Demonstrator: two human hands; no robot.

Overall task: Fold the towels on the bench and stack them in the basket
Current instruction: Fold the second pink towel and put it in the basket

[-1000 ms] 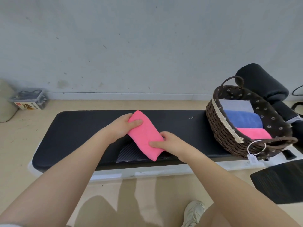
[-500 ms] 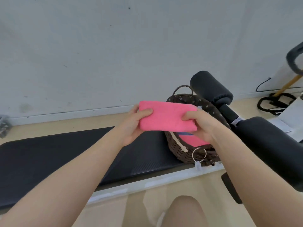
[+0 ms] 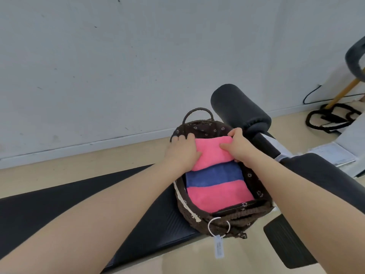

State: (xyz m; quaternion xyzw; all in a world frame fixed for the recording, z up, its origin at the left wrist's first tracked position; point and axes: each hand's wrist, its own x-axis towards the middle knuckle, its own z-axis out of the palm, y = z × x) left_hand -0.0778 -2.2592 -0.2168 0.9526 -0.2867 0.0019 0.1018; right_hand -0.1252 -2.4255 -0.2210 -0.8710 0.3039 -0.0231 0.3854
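Observation:
A folded pink towel [image 3: 212, 153] lies at the far end of the dark wicker basket [image 3: 223, 220], held at both ends. My left hand [image 3: 181, 153] grips its left end and my right hand [image 3: 237, 147] pinches its right end, thumb on top. In the basket nearer to me lie a folded blue towel [image 3: 214, 176] and another folded pink towel [image 3: 217, 195]. The basket stands on the right end of the black bench [image 3: 79, 200].
A black foam roller [image 3: 240, 107] of the bench frame rises just behind the basket to the right. A white tag [image 3: 218, 248] hangs from the basket's near rim. Black cables [image 3: 331, 117] lie on the floor at the far right, near a grey wall.
Both hands carried the folded pink towel from the bench, up and to the right, then lowered it into the far end of the basket.

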